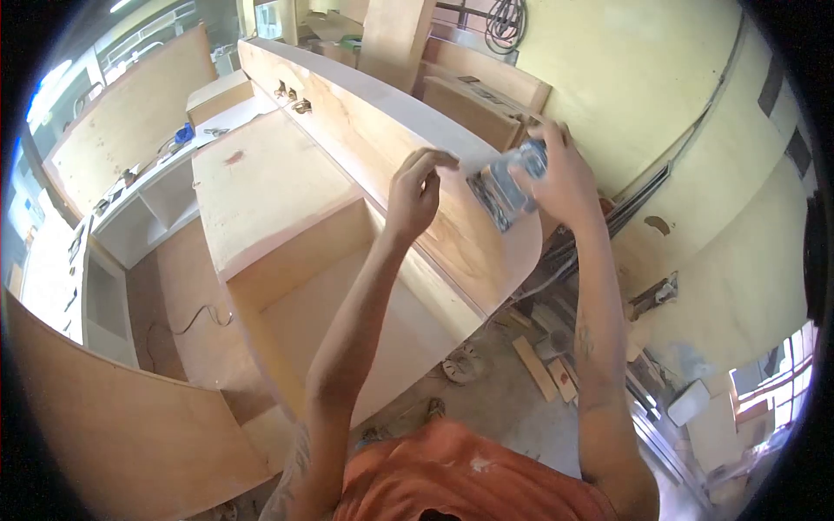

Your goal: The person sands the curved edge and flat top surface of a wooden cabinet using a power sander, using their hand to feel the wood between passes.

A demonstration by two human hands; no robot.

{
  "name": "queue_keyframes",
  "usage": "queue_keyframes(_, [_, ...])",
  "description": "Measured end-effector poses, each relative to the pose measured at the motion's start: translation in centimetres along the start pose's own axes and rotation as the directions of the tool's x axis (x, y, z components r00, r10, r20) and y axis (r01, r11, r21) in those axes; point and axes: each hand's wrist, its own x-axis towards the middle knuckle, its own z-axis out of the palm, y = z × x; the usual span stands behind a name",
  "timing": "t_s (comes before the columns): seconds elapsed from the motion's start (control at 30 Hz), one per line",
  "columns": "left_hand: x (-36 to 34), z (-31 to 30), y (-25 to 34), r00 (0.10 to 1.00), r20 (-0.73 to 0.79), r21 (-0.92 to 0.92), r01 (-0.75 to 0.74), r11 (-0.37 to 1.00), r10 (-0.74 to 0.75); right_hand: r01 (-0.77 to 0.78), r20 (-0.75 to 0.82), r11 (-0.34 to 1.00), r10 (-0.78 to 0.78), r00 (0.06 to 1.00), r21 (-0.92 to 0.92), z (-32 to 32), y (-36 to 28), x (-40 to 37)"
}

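My right hand (560,178) is shut on a blue and grey power sander (506,184), blurred by motion. The sander sits at the pale top edge of a long wooden panel (452,221), near its rounded end. Left of it, my left hand (417,193) hovers over the panel with fingers loosely bent and apart, holding nothing. Below both hands lies a wooden cabinet frame (300,275) with an open compartment and a flat, pale board (265,178) beyond it.
Metal fittings (301,106) stick out of the panel's far part. Wood offcuts (534,369) lie on the floor at right, beside a yellow wall (634,95). White shelving (156,213) stands at left, with a cable (195,321) near it. A coiled cable (506,24) hangs at the back.
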Motion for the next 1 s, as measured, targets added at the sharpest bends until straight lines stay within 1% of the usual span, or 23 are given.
queue_keyframes(0.03, [1.0,0.4,0.0,0.989,0.066,0.075,-0.136,0.988,0.131,-0.03,-0.037,0.999,0.031,0.999,0.019,-0.2,0.3,-1.9])
queue_keyframes(0.07, [1.8,0.9,0.2,0.957,0.14,0.139,-0.272,0.952,0.253,-0.06,-0.072,0.997,0.063,0.995,0.039,-0.2,0.7,-3.9])
queue_keyframes(0.1, [2.1,1.3,-0.7,0.937,0.252,0.222,-0.301,0.928,0.243,-0.07,-0.071,0.997,0.072,0.995,0.031,0.0,1.3,-5.9])
queue_keyframes(0.13, [2.1,1.8,-1.4,0.936,0.253,0.212,-0.3,0.93,0.244,-0.013,-0.18,0.998,0.025,0.983,0.067,0.6,2.0,-7.7])
queue_keyframes(0.17, [2.1,2.2,-1.9,0.895,0.368,0.257,-0.359,0.897,0.253,0.05,-0.288,0.994,-0.021,0.957,0.095,1.2,2.5,-9.5])
queue_keyframes(0.2, [2.0,2.6,-2.4,0.843,0.475,0.296,-0.422,0.857,0.251,0.05,-0.288,0.995,-0.022,0.957,0.089,1.8,2.8,-11.2])
queue_keyframes(0.23, [1.6,2.8,-2.5,0.844,0.473,0.294,-0.423,0.857,0.254,0.07,-0.352,0.995,-0.039,0.935,0.077,2.4,3.1,-12.9])
queue_keyframes(0.27, [1.1,3.1,-2.5,0.809,0.52,0.289,-0.47,0.834,0.276,0.089,-0.415,0.994,-0.054,0.908,0.065,3.0,3.4,-14.3])
queue_keyframes(0.3, [0.8,3.2,-2.5,0.77,0.567,0.281,-0.516,0.809,0.294,0.087,-0.415,0.994,-0.053,0.908,0.062,3.6,3.6,-15.6])
queue_keyframes(0.33, [0.8,3.1,-2.3,0.767,0.571,0.277,-0.516,0.811,0.293,0.057,-0.448,0.991,0.002,0.894,0.12,4.2,3.7,-16.9])
queue_keyframes(0.37, [0.9,2.7,-2.2,0.746,0.591,0.256,-0.534,0.806,0.307,0.027,-0.481,0.983,0.064,0.874,0.179,4.8,3.8,-17.8])
queue_keyframes(0.43, [1.7,2.0,-2.8,0.713,0.618,0.224,-0.564,0.795,0.332,0.04,-0.511,0.977,0.074,0.856,0.208,5.9,4.3,-18.5])
queue_keyframes(0.5, [2.8,1.1,-3.6,0.756,0.604,0.279,-0.497,0.822,0.252,0.067,-0.535,0.972,0.068,0.842,0.227,5.5,4.9,-18.1])
queue_keyframes(0.53, [3.3,0.6,-4.3,0.757,0.602,0.277,-0.498,0.821,0.256,0.056,-0.496,0.983,0.037,0.868,0.172,4.7,5.0,-17.2])
queue_keyframes(0.57, [3.7,-0.1,-5.0,0.811,0.56,0.399,-0.445,0.802,0.171,0.05,-0.452,0.992,0.008,0.892,0.117,3.9,5.1,-16.1])
queue_keyframes(0.6, [3.8,-0.7,-5.5,0.858,0.506,0.514,-0.381,0.769,0.087,0.052,-0.45,0.992,0.005,0.893,0.115,3.2,5.0,-14.6])
queue_keyframes(0.63, [3.8,-1.3,-5.7,0.897,0.441,0.6,-0.325,0.731,0.036,0.041,-0.392,0.996,-0.004,0.92,0.085,2.5,4.9,-12.9])
queue_keyframes(0.67, [3.7,-1.7,-6.0,0.897,0.442,0.6,-0.323,0.732,0.034,0.03,-0.332,0.998,-0.01,0.943,0.056,1.8,4.8,-11.0])
queue_keyframes(0.73, [3.3,-2.2,-6.4,0.943,0.332,0.671,-0.233,0.703,-0.004,-0.008,-0.238,0.999,-0.003,0.971,-0.046,0.7,4.3,-6.9])
queue_keyframes(0.8, [2.2,-2.2,-7.1,0.948,0.32,0.682,-0.23,0.694,0.0,-0.122,-0.069,0.991,0.117,0.991,-0.064,-0.4,2.4,-2.3])
queue_keyframes(0.87, [0.4,-2.0,-7.1,0.979,0.203,0.626,-0.114,0.772,-0.02,-0.052,-0.004,0.984,0.052,0.999,-0.172,-0.1,1.5,2.0])
queue_keyframes(0.93, [-1.9,-2.3,-6.2,0.981,0.19,0.618,-0.096,0.781,-0.029,-0.065,0.101,0.972,0.09,0.991,-0.227,0.5,-0.1,6.2])
queue_keyframes(1.0, [-4.8,-2.2,-5.3,0.988,0.059,0.377,0.113,0.919,-0.145,0.006,0.174,0.953,0.049,0.984,-0.302,2.3,-0.4,10.4])
